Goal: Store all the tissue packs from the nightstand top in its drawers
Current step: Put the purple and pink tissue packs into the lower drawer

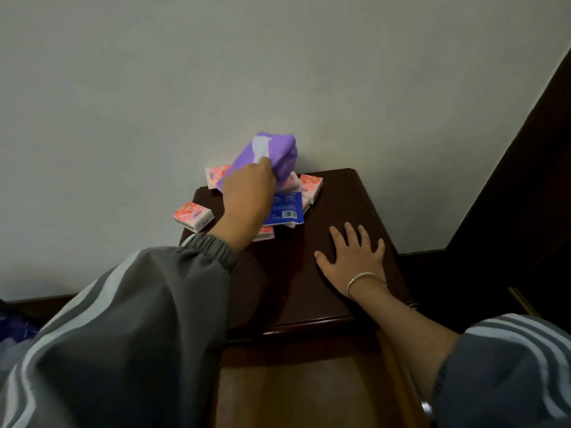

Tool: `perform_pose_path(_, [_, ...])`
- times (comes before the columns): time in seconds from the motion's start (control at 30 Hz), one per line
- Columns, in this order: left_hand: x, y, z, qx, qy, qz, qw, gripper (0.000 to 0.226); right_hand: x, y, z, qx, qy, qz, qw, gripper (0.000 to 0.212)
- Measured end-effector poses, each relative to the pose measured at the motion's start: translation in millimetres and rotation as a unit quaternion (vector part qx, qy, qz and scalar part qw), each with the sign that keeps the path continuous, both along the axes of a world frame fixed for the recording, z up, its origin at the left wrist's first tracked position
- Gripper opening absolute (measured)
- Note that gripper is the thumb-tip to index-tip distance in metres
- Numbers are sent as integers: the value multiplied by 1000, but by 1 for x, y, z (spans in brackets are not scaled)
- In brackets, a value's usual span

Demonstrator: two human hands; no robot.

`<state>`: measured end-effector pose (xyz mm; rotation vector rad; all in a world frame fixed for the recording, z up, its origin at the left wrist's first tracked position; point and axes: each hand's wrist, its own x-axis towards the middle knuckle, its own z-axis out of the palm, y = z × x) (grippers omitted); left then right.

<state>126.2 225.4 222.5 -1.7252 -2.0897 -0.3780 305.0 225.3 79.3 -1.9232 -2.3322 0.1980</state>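
1. Head view: one large purple tissue pack (279, 149) is gripped by the left hand (247, 193), whose fingers are curled round its lower end. The pack is held tilted above the back of the nightstand (340, 205), with a white strip showing on its upper face.
2. One blue pack (285, 210) is seen lying flat on the nightstand top, barcode up, just right of the left wrist and resting over smaller packs.
3. At least five small pink packs (311, 184) are counted on the top, the first at the back, right of the pile. One pack (193, 216) is placed at the left edge, and one pack (216, 176) at the back left corner by the wall (123, 103). One pack (290, 182) is partly hidden under the purple one, and one pack (265, 233) is half covered by the left forearm. Whether more lie under the blue pack cannot be told.
4. The right hand (352, 257) is laid palm down on the bare right half of the top, fingers straight and spread. Nothing is held in it, and it is kept apart from the packs. One thin bracelet (366, 278) is worn at the wrist.
5. One drawer (293, 396) is shown pulled open below the front edge, its sides screened by two grey striped sleeves (139, 335).
6. A dark wooden panel (525, 180) is seen at the right.
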Motion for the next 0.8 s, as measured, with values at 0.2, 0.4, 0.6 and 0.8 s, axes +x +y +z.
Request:
perform_pose_path(0.2, [4,-79,31,76,2,-22,997,13,5,-7,16,21,163,-11,986,53])
perform_pose_path(0.4, [34,-160,-1,11,24,1,1000,13,16,-57,39,125,400,6,908,18])
perform_pose_path(0.6, [61,-179,-43,-50,-48,26,997,25,-5,-118,64,-310,664,-132,668,33])
perform_pose_path(0.8, [73,-177,-52,-194,-406,-25,893,54,3,-134,64,-432,697,-171,546,53])
